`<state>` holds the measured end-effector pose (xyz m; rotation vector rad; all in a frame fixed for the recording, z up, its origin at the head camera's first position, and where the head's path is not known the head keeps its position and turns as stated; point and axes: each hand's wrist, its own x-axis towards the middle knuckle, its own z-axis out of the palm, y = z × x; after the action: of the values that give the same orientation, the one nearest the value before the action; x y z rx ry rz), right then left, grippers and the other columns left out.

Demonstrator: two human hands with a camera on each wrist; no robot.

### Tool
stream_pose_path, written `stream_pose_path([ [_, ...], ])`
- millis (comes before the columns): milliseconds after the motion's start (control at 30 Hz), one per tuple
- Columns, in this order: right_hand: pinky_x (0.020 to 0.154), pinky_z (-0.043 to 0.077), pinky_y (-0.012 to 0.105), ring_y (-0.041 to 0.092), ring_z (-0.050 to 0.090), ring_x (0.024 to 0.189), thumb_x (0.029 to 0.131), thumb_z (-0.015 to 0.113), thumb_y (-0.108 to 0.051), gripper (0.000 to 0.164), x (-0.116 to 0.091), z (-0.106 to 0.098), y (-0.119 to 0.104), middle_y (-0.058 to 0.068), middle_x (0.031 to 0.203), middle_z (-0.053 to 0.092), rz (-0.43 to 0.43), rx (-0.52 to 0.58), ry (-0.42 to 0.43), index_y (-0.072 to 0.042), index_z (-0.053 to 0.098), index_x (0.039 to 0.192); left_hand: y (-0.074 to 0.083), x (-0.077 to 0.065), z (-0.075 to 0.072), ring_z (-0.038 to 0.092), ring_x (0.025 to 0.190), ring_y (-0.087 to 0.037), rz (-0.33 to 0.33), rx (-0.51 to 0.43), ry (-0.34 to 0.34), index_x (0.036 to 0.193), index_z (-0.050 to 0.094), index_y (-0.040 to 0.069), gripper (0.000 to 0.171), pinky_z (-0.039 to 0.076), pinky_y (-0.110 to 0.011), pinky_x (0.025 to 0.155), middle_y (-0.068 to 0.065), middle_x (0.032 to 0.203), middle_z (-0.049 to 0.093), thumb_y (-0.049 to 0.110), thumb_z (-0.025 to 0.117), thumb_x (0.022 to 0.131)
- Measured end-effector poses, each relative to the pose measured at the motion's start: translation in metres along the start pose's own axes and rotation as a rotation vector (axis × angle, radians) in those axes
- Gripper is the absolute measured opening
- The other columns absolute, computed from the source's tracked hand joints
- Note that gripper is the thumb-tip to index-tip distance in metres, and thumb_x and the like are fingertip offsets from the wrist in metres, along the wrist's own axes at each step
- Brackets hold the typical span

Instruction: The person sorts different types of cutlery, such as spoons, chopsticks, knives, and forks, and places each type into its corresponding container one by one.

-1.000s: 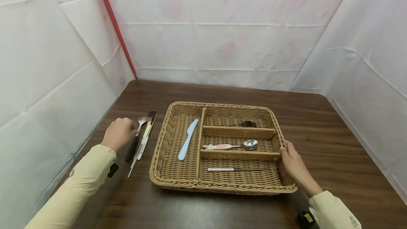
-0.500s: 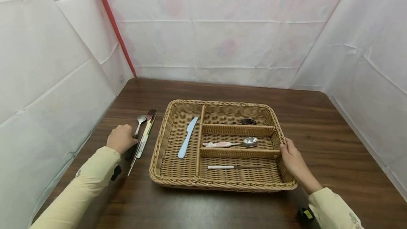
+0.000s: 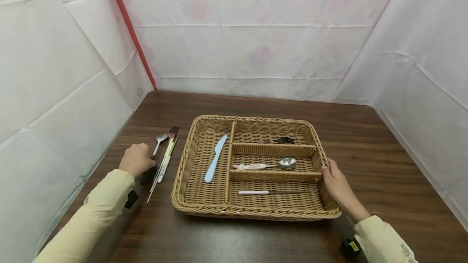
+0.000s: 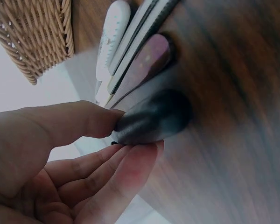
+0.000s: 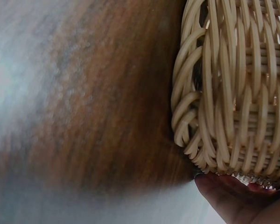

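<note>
My left hand (image 3: pixel 136 160) pinches the black handle of a spoon (image 4: pixel 154 116) between thumb and fingers. In the head view the spoon's silver bowl (image 3: pixel 161 137) points away from me, left of the basket. Close to its right lie a fork with a dark purplish head (image 3: pixel 173 132), a white patterned handle (image 3: pixel 164 169) and thin metal chopsticks (image 3: pixel 152 190). At the right end of the wicker basket (image 3: pixel 183 161), my right hand (image 3: pixel 338 184) grips the rim, thumb on top and fingers outside. The right wrist view shows its fingers against the woven wall (image 5: pixel 242 93).
Dividers split the basket into several compartments. A light blue knife (image 3: pixel 215 159) lies in the long left one. On the right are a dark fork (image 3: pixel 284 140), a spoon with a pink-and-white handle (image 3: pixel 287 163) and a white-ended chopstick (image 3: pixel 253 192). White sheeting (image 3: pixel 234 52) encloses the table.
My left hand has come down onto the spoon's black handle, and the spoon has shifted slightly left. My right hand stays on the basket rim.
</note>
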<state>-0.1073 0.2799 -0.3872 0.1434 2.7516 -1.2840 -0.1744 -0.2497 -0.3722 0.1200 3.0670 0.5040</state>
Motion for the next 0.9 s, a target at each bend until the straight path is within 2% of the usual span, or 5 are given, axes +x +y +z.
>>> stream_pose_path([
  [267, 0.100, 0.029, 0.061, 0.051, 0.031, 0.128, 0.105, 0.021, -0.026, 0.053, 0.000, -0.001, 0.000, 0.040, 0.137, 0.034, 0.004, 0.010, -0.006, 0.008, 0.015, 0.145, 0.004, -0.001, -0.019, 0.029, 0.043, -0.013, 0.018, -0.001, 0.039, 0.049, 0.033, 0.015, 0.045, 0.030, -0.031, 0.043, 0.005, 0.045, 0.028, 0.006, 0.069, 0.075],
  [467, 0.102, 0.028, 0.060, 0.051, 0.030, 0.129, 0.105, 0.021, -0.027, 0.053, 0.001, -0.001, -0.001, 0.039, 0.139, 0.031, 0.015, 0.009, -0.013, 0.007, 0.016, 0.146, 0.021, -0.001, -0.035, 0.023, 0.042, -0.010, 0.121, 0.016, 0.124, 0.048, 0.032, 0.016, 0.045, 0.025, -0.028, 0.042, 0.008, 0.044, 0.023, 0.004, 0.065, 0.077],
  [567, 0.103, 0.027, 0.060, 0.051, 0.030, 0.129, 0.105, 0.021, -0.027, 0.053, 0.001, 0.000, -0.002, 0.039, 0.140, 0.030, 0.017, 0.011, -0.017, 0.007, 0.016, 0.146, 0.037, 0.001, -0.044, 0.025, 0.043, -0.011, 0.188, 0.036, 0.150, 0.048, 0.033, 0.016, 0.044, 0.025, -0.029, 0.042, 0.008, 0.044, 0.024, 0.003, 0.064, 0.077],
  [700, 0.102, 0.028, 0.060, 0.051, 0.031, 0.129, 0.105, 0.022, -0.026, 0.052, 0.002, 0.002, -0.003, 0.039, 0.139, 0.032, 0.013, 0.011, -0.015, 0.007, 0.016, 0.145, 0.067, 0.006, -0.051, 0.031, 0.045, -0.014, 0.314, 0.068, 0.170, 0.051, 0.039, 0.014, 0.036, 0.028, -0.031, 0.043, 0.005, 0.047, 0.031, 0.001, 0.061, 0.076],
  [900, 0.103, 0.027, 0.060, 0.051, 0.031, 0.129, 0.105, 0.022, -0.025, 0.052, -0.001, 0.001, -0.002, 0.039, 0.139, 0.032, 0.015, -0.002, 0.005, 0.008, 0.016, 0.145, 0.130, 0.011, -0.039, 0.043, 0.047, -0.014, 0.496, 0.076, 0.119, 0.062, 0.058, 0.007, 0.020, 0.039, -0.031, 0.044, 0.001, 0.054, 0.049, -0.001, 0.065, 0.079],
])
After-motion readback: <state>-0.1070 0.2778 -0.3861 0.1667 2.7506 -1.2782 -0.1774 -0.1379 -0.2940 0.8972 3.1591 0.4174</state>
